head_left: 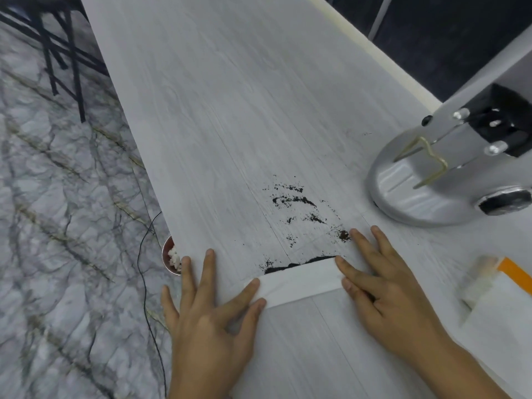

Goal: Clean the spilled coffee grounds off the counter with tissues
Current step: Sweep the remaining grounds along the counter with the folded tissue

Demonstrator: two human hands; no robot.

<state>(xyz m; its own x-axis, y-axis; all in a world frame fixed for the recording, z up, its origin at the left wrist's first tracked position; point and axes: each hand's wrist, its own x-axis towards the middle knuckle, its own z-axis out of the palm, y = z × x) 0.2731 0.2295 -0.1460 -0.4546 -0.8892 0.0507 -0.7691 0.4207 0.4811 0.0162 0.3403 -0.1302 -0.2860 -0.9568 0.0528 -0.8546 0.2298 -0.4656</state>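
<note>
Dark coffee grounds (299, 208) lie scattered on the pale wood-grain counter (230, 110), with a thicker dark line of them (288, 265) gathered along the far edge of a folded white tissue (302, 280). My left hand (213, 309) lies flat, fingers spread, its thumb and forefinger pressing the tissue's left end. My right hand (380, 283) lies flat too, fingers straight, pressing the tissue's right end. A small brown clump of grounds (344, 235) sits just beyond my right fingertips.
A silver machine base (417, 182) with a wire fork stands at the right. A tissue pack (495, 283) with an orange stripe lies near the right edge. Below the counter's left edge sits a small bin (171, 257) holding white scraps. A black cable (146, 283) runs over the marble floor.
</note>
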